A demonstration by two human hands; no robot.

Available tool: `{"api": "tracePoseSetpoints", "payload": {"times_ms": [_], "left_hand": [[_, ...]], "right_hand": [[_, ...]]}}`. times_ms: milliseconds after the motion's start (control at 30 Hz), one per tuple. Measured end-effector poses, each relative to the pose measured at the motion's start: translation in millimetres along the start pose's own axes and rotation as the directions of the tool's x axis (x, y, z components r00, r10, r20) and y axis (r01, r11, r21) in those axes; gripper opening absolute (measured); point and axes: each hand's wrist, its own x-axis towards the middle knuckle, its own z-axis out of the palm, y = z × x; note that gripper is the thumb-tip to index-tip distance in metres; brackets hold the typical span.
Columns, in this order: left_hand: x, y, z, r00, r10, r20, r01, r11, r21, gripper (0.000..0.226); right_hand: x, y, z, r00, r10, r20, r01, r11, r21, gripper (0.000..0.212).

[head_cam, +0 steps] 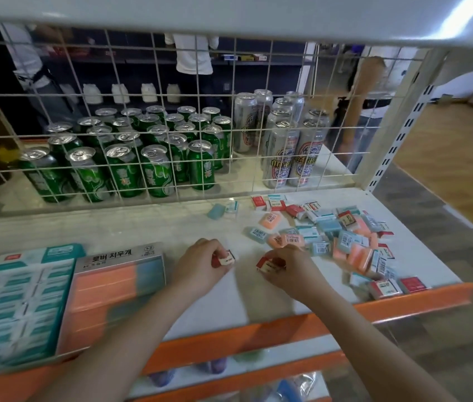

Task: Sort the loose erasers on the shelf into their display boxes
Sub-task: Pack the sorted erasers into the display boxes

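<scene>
I see two bare hands over a white shelf (215, 300) with an orange front edge. The left hand (200, 264) has its grip curled round a small red and white eraser (225, 260). The right hand (288, 269) pinches another red eraser (267, 264) the same way. The two hands are near each other, in the middle of the shelf, but they do not touch.

To the right of the hands lies a pile of loose erasers (342, 236). Some are pink, some are light blue, some have red sleeves and some have teal sleeves. They lie mixed up, many touching or on top of each other. One blue eraser (216, 211) lies apart, near the back of the shelf.

On the left of the shelf are the display boxes. The box just beside the left hand is a pink and blue box (113, 291) with rows of pink and blue erasers and print on its back flap. Left of it, touching it, is a teal box (17, 303) full of teal and white erasers. That side looks blurry.

Behind the shelf is a white wire grid (142, 134). Through it I see green cans (130, 158) in rows and taller silver cans (284, 140) to their right.
</scene>
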Motion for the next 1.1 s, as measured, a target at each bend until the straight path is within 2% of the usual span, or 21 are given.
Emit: {"api": "tracePoseSetpoints", "payload": {"times_ms": [133,367,533,633,800,933,1100], "left_hand": [[-1.8,0.7,0.4,0.999,-0.014,0.043,0.014,1.000,0.002,0.026],[-1.3,0.1,0.3,0.994,-0.044,0.101,0.046,0.999,-0.015,0.043],[1.1,2.5,1.3,0.986,-0.068,0.150,0.057,0.996,0.075,0.041],[4.8,4.9,0.6,0.975,-0.079,0.209,0.060,0.993,0.099,0.048],[14.3,7.9,-2.5,0.952,-0.137,0.272,0.117,0.989,0.091,0.036],[14.3,6.5,-6.2,0.953,-0.172,0.249,0.166,0.985,0.043,0.028],[7.6,4.0,-11.6,0.962,-0.216,0.170,0.227,0.972,-0.052,0.029]], "right_hand": [[-4.5,2.4,-5.4,0.998,0.057,0.031,-0.056,0.998,-0.035,0.045],[-8.1,5.1,-5.0,0.998,0.064,0.028,-0.063,0.997,-0.035,0.035],[-9.1,1.2,-4.0,0.996,0.081,0.026,-0.079,0.996,-0.045,0.040],[-8.4,-2.2,-5.8,0.997,0.079,0.021,-0.078,0.996,-0.052,0.042],[-1.4,-7.6,-8.9,0.992,0.078,0.098,-0.072,0.996,-0.059,0.049],[2.1,-12.0,-9.1,0.984,0.060,0.167,-0.044,0.994,-0.096,0.047],[0.6,-13.3,-10.2,0.987,0.042,0.155,-0.030,0.997,-0.076,0.041]]}}
